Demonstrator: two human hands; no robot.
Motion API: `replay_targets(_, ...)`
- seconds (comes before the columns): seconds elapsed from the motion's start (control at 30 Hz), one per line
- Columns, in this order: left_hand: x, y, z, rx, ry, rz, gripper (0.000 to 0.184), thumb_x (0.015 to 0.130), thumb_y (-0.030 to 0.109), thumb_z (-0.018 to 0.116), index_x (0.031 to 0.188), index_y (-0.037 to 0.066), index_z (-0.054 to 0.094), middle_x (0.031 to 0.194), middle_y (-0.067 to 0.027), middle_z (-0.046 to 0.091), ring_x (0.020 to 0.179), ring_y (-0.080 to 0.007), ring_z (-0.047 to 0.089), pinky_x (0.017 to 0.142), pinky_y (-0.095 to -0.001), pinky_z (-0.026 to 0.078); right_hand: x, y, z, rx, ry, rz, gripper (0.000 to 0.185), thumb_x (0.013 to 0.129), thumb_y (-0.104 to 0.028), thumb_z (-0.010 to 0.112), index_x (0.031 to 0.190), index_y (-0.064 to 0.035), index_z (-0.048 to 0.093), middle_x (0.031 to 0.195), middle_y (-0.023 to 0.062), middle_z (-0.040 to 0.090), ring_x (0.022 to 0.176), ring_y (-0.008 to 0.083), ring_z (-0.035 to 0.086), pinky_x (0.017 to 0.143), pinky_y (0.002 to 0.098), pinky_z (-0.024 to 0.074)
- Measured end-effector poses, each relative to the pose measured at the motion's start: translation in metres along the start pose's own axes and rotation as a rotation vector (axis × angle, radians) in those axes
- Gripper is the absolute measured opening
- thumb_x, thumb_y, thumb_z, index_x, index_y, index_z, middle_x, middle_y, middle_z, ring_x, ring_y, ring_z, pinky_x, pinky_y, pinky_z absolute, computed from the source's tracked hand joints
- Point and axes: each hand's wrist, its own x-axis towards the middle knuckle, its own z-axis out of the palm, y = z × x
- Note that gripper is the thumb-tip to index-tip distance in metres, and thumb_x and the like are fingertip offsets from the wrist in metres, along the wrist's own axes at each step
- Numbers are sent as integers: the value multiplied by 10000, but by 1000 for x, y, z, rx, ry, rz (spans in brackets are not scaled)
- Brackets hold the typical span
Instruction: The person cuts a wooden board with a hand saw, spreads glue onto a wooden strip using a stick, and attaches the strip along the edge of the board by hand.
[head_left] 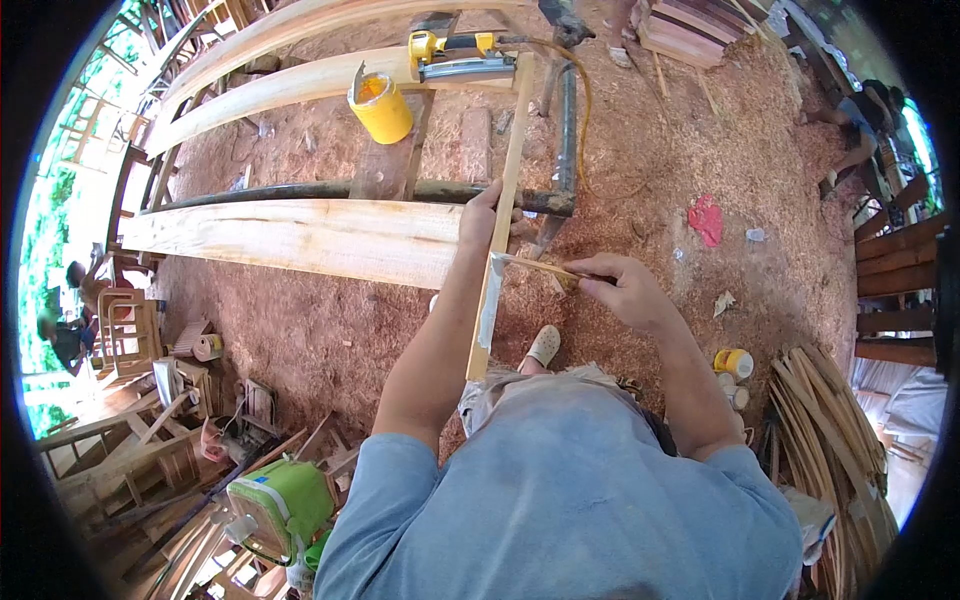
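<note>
From here I only partly see the left hand [480, 218], some fingers hidden behind the wooden strip [512, 158] it grips; the right hand [628, 288] covers one end of the thin stick [536, 264] it pinches. I count one yellow tub [384, 114]. The strip extends beyond the left hand both ways; the stick reaches from the right fingertips to the strip.

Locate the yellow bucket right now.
In the head view, the yellow bucket is above and left of centre, just below and left of the yellow tool, beyond the left hand.

Red litter [705, 220] lies on sawdust [790, 285], a green container [288, 500] beside lumber [190, 555]
</note>
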Motion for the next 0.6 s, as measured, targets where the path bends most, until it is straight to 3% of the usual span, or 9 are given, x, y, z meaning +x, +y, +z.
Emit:
replay_targets(0.1, 2, 0, -2, -13, -3, -16, 261, 1067, 280, 482, 1032, 26, 533, 785, -62, 511, 541, -128, 422, 420, -262, 372, 2, 3, 1, -9, 4, -24, 310, 903, -63, 660, 1207, -26, 708, 1014, 63, 685, 921, 142, 606, 829, 298, 472)
replay_targets(0.17, 2, -2, -1, -39, 17, -20, 258, 1067, 278, 483, 1037, 27, 538, 784, -59, 513, 540, -130, 424, 419, -263, 371, -4, -4, -3, -28, -101, 111, 305, 914, -63, 656, 1212, -16, 701, 1028, 72, 695, 941, 142, 615, 861, 292, 479)
replay_targets(0.3, -1, 0, 3, -72, 39, -28, 255, 1068, 269, 481, 1038, 27, 554, 778, -50, 514, 536, -138, 435, 414, -267, 370, -4, 4, -4, 52, -196, 23, 300, 932, -70, 643, 1221, -7, 695, 1049, 66, 700, 949, 135, 615, 871, 284, 482)
replay_targets(0.37, -2, 1, 1, -41, 18, -41, 255, 1069, 267, 478, 1031, 27, 556, 779, -47, 513, 535, -139, 436, 414, -267, 371, -1, -1, -1, 124, -66, 112, 299, 944, -70, 630, 1229, 0, 692, 1064, 50, 699, 941, 125, 608, 858, 279, 483)
replay_targets(0.6, -1, -1, 4, -52, 57, -27, 256, 1071, 274, 472, 1025, 40, 564, 780, -49, 519, 530, -143, 439, 411, -275, 368, 6, 14, 0, 62, -34, 62, 310, 948, -68, 621, 1243, 1, 684, 1065, 49, 695, 938, 115, 604, 837, 271, 486)
